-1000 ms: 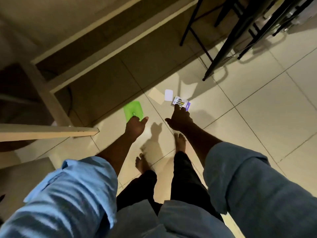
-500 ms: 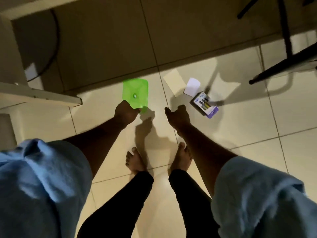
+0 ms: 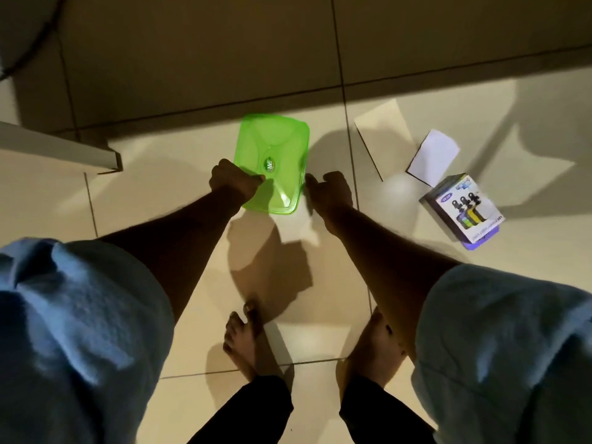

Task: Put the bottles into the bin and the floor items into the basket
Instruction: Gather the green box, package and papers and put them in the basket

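Observation:
A translucent green plastic lid [image 3: 278,149] with a small round sticker lies on the tiled floor. My left hand [image 3: 232,181] is closed on its near left edge. My right hand [image 3: 331,190] sits at the lid's near right corner, thumb pointing at the edge, holding nothing. To the right on the floor lie a beige card [image 3: 382,133], a white card [image 3: 434,157] and a small printed box [image 3: 463,208] on a purple base. No bottles, bin or basket are in view.
My bare feet [image 3: 246,338] stand on the tiles just behind the lid. The end of a pale wooden furniture board [image 3: 64,150] juts in from the left. A dark shadowed strip of floor [image 3: 208,49] runs across the top.
I have bent lower and the view has closed in on the floor. My left hand has taken hold of the green lid's edge, and my right hand has moved left toward the lid.

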The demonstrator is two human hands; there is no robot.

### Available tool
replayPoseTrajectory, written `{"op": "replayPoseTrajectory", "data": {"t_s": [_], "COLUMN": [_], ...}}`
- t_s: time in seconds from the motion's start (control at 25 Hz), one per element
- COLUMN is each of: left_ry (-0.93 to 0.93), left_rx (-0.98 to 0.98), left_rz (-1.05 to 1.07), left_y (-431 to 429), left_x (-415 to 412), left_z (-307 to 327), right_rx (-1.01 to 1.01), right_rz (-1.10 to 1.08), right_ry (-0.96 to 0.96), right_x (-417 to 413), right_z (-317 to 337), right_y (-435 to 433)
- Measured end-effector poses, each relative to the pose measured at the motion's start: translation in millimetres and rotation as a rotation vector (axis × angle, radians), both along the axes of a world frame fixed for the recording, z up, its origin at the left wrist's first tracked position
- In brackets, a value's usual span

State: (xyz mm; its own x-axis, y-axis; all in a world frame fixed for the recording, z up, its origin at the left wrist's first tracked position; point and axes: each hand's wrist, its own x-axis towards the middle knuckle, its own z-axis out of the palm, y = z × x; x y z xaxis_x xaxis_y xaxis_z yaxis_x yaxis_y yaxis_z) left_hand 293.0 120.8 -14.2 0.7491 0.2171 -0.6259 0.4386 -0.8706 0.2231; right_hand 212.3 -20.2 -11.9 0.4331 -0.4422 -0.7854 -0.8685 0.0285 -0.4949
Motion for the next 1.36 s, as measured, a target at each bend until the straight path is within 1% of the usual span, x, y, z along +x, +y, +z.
{"op": "replayPoseTrajectory", "data": {"t_s": [0.16,0.32,0.44,0.52,0.6,0.76,0.8,0.84,0.92,0.96,1.0,1.04,1.12,1.16,1.2,1.24,1.36], "left_ry": [0.05,-0.05,-0.05,-0.03,-0.015,0.047,0.068,0.07,0.097,0.151,0.201,0.237,0.251,0.243,0.239,0.235,0.236], "left_rx": [-0.004,0.03,0.021,0.055,0.082,0.088,0.027,-0.102,-0.481,-0.645,-0.766,-0.837,-0.911,-0.925,-0.937,-0.941,-0.952], "left_rz": [0.04,0.119,0.103,0.082,0.087,0.086,0.127,0.218,0.475,0.557,0.568,0.523,0.437,0.435,0.446,0.448,0.445], "left_y": [-2.8,0.8,-0.3,-0.7,0.5,0.0,-1.4,-2.7,-12.2,-20.3,-30.4,-41.6,-62.2,-70.1,-76.8,-82.8,-91.9], "left_x": [3.0,9.3,11.5,11.8,10.8,-3.4,-8.2,-12.1,-27.7,-38.5,-48.9,-58.3,-71.3,-74.9,-77.4,-79.0,-81.5], "left_z": [-31.2,-46.3,-55.1,-61.4,-65.0,-56.1,-49.6,-43.5,-28.9,-19.9,-11.9,-5.5,0.1,0.9,1.2,0.3,-9.1], "right_rx": [0.012,0.034,0.033,0.089,0.078,0.004,0.003,-0.003,-0.063,-0.135,-0.248,-0.397,-0.691,-0.767,-0.778,-0.746,-0.665], "right_rz": [0.0,-0.011,-0.004,-0.062,-0.092,0.045,0.06,0.063,0.067,0.081,0.107,0.135,0.161,0.166,0.177,0.204,0.41], "right_ry": [-0.011,0.007,0.054,0.067,0.107,0.206,0.21,0.193,0.109,0.049,-0.014,-0.063,-0.082,-0.035,0.034,0.102,0.243], "right_x": [10.2,21.2,29.8,33.7,33.5,24.3,18.1,10.9,-10.3,-23.5,-37.6,-52.0,-81.9,-96.3,-110.2,-123.6,-151.5], "right_z": [-30.1,-50.2,-58.0,-60.0,-59.5,-54.4,-48.1,-40.8,-23.1,-13.3,-4.0,3.2,8.6,8.2,6.1,2.7,-14.3], "right_y": [2.4,11.5,19.3,24.2,25.2,9.8,5.4,0.0,-18.5,-32.7,-50.6,-71.4,-117.7,-139.0,-158.7,-176.7,-214.1]}}
